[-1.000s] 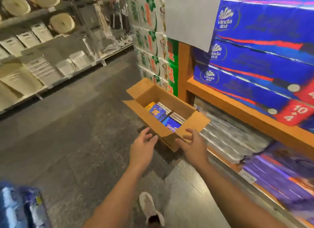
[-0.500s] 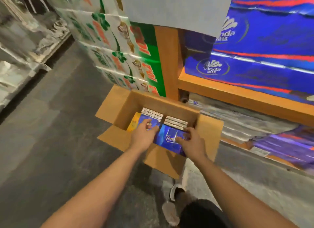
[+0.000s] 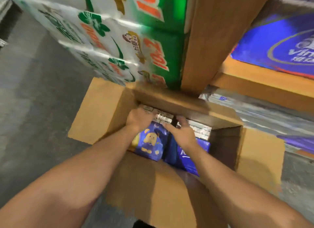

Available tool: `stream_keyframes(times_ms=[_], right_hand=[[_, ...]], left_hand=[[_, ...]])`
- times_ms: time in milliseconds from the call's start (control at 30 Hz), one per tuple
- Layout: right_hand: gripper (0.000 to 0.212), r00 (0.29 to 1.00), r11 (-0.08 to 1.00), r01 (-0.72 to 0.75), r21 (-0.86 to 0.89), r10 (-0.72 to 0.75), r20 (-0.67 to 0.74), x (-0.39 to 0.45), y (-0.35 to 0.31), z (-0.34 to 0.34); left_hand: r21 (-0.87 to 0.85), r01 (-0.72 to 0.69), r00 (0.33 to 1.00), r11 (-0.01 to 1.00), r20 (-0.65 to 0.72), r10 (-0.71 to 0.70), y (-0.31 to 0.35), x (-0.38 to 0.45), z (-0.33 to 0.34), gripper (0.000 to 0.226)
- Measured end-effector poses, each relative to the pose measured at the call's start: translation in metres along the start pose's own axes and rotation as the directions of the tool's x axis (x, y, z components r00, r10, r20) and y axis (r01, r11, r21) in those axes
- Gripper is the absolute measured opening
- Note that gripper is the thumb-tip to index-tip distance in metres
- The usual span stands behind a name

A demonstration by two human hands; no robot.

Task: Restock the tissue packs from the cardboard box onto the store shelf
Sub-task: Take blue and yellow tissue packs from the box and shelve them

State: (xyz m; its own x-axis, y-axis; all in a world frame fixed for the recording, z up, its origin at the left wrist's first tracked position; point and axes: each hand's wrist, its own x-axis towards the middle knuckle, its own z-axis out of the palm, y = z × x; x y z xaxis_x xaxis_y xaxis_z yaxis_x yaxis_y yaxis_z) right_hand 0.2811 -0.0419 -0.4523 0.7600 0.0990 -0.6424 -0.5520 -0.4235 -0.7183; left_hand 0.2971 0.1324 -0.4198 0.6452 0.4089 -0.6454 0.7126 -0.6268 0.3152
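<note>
Here I see both of my hands down inside the open brown cardboard box (image 3: 102,112) on the grey floor (image 3: 34,109), beside the wooden shelf post (image 3: 212,41). My left hand (image 3: 138,118) has its fingers curled over the far row of pale tissue packs (image 3: 163,116), its grip closed on their top edge. My right hand (image 3: 182,133) lies over the blue tissue packs (image 3: 151,142); its fingertips dip into a gap between packs, and I cannot tell whether that grip is closed on anything. Stacked green-and-white printed packages (image 3: 119,41) stand behind the box, and blue wrapped bundles (image 3: 280,46) sit on the wooden shelf (image 3: 263,85).
</note>
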Motion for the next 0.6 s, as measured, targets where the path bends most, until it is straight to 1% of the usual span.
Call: stream_keyframes(times_ms=[67, 167, 200, 267, 333, 433, 533, 600], right_hand=[[0.060, 0.999, 1.000, -0.025, 0.001, 0.025, -0.038, 0.027, 0.003, 0.019], [0.062, 0.995, 0.998, -0.045, -0.040, 0.041, -0.096, 0.059, 0.016, 0.046], [0.063, 0.992, 0.996, -0.067, -0.052, 0.061, -0.107, 0.065, 0.020, 0.054], [0.067, 0.988, 0.992, -0.105, -0.072, 0.095, -0.122, 0.074, 0.024, 0.066], [0.070, 0.985, 0.990, -0.123, -0.061, 0.115, -0.131, 0.082, 0.025, 0.075], [0.059, 0.974, 0.993, -0.111, 0.051, 0.119, -0.195, 0.086, 0.024, 0.081], [0.065, 0.970, 0.989, -0.070, 0.134, 0.099, -0.223, 0.066, 0.016, 0.080], [0.063, 0.970, 0.983, -0.023, 0.180, 0.066, -0.235, 0.041, 0.002, 0.078]], left_hand=[[-0.013, -0.007, 0.999, 1.000, 0.045, 0.008, -0.013, 0.036, 0.008, 0.068], [0.113, -0.096, 0.990, 0.989, 0.116, 0.083, -0.030, 0.085, 0.024, 0.087], [0.144, -0.120, 0.982, 0.982, 0.161, 0.096, -0.031, 0.095, 0.027, 0.089], [0.204, -0.189, 0.959, 0.960, 0.250, 0.136, -0.029, 0.109, 0.031, 0.074], [0.226, -0.235, 0.945, 0.945, 0.280, 0.168, -0.028, 0.119, 0.031, 0.065], [0.221, -0.206, 0.957, 0.953, 0.248, 0.149, -0.029, 0.121, 0.030, 0.067], [0.225, -0.158, 0.982, 0.962, 0.142, 0.128, -0.029, 0.098, 0.023, 0.072], [0.158, -0.126, 0.991, 0.979, 0.054, 0.119, -0.025, 0.073, 0.010, 0.073]])
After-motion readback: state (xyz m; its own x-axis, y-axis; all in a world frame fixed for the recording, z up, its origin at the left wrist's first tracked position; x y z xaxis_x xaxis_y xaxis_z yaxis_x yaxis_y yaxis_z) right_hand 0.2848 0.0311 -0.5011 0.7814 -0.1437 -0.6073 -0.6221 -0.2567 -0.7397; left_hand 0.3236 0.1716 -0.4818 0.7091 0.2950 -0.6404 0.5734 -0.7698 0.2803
